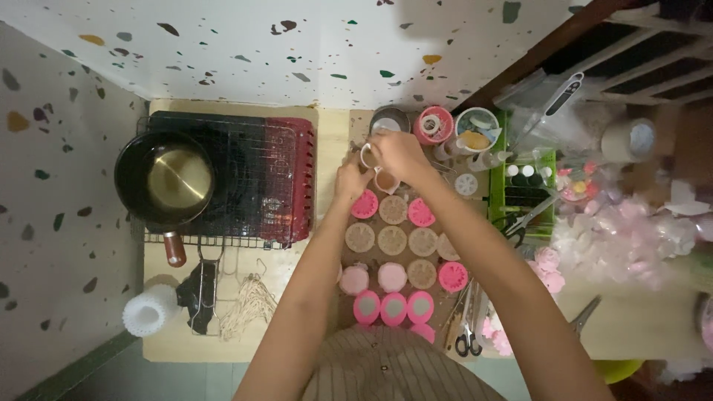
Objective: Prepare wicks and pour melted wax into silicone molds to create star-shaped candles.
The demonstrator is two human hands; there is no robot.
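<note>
Both hands met at the far end of the surface (327, 141): the right hand (397, 154) gripped a small white cup (368, 155), tilted, the left hand (349, 180) closed just beneath it, above the round pink moulds (394, 256).

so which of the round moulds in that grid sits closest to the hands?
The pink mould at the top-left corner of the grid, just below the left hand. The other moulds lie further toward the person.

Both hands (379, 165) at small white cup (368, 156) (above pink moulds (394, 256)); pot (165, 180) left.
</note>
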